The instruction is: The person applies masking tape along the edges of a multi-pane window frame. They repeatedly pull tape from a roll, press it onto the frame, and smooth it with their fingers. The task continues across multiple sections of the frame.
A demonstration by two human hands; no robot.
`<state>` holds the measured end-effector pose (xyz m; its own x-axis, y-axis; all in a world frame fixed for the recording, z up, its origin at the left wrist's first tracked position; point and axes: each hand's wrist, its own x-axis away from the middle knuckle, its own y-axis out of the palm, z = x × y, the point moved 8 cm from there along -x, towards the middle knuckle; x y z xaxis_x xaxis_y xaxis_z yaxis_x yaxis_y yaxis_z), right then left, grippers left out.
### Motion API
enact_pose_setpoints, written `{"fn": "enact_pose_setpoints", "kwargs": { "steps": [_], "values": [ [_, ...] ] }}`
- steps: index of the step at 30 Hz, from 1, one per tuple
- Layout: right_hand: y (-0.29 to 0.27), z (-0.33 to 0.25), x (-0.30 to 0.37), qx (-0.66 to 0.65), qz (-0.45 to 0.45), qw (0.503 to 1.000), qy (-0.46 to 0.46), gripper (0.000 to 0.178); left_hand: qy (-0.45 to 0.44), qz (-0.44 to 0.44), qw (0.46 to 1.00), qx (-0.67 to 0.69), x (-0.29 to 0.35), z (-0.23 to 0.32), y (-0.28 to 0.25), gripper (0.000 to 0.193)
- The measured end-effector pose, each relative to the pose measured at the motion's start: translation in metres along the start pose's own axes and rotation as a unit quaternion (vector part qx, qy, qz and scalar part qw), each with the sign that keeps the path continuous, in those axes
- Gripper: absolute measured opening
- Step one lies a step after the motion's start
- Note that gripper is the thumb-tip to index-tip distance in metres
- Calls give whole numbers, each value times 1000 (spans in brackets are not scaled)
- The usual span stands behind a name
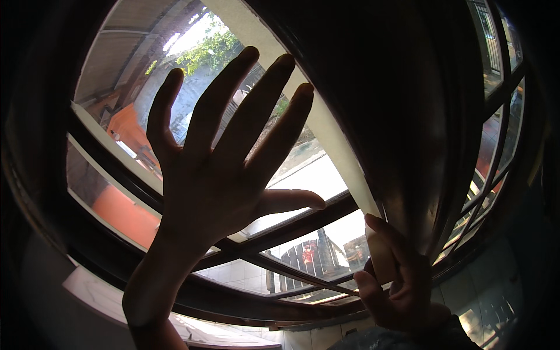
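I log the right hand (pixel 406 286) curled round a tan slab (pixel 382 259), long axis near upright — lower right of the left hand (pixel 204 181), fingers spread before the window (pixel 315 220).

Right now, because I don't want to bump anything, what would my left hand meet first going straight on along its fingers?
Probably the pale strip bordering the dark frame: the left hand, fingers spread upward, overlaps it in the picture, though depth is unclear.

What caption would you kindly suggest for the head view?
Left hand spread before a dark-framed window, right hand holding a tan object.
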<state>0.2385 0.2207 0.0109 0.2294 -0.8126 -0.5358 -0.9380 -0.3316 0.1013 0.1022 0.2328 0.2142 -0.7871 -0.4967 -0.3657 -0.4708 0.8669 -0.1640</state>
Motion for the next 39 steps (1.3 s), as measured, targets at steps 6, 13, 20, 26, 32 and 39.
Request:
{"fn": "enact_pose_setpoints", "kwargs": {
  "steps": [6,13,20,26,32,39],
  "values": [
    [-1,-2,-4,-19,-16,1000,8,75,-6,8,1000,-5,1,0,2,113],
    [-1,3,-5,13,-24,1000,-4,83,0,34,999,-2,-7,1,-3,101],
    [0,-1,-5,6,-34,999,-17,82,-11,-1,999,42,-3,14,-6,91],
    [0,-6,-4,24,-33,998,-40,83,-4,-53,998,39,5,22,-1,89],
    [-5,-11,-1,44,-17,998,-43,80,5,-53,997,56,10,24,2,91],
    [-6,-14,1,40,-27,999,-9,79,3,-58,995,81,10,23,2,95]
  ]
}}
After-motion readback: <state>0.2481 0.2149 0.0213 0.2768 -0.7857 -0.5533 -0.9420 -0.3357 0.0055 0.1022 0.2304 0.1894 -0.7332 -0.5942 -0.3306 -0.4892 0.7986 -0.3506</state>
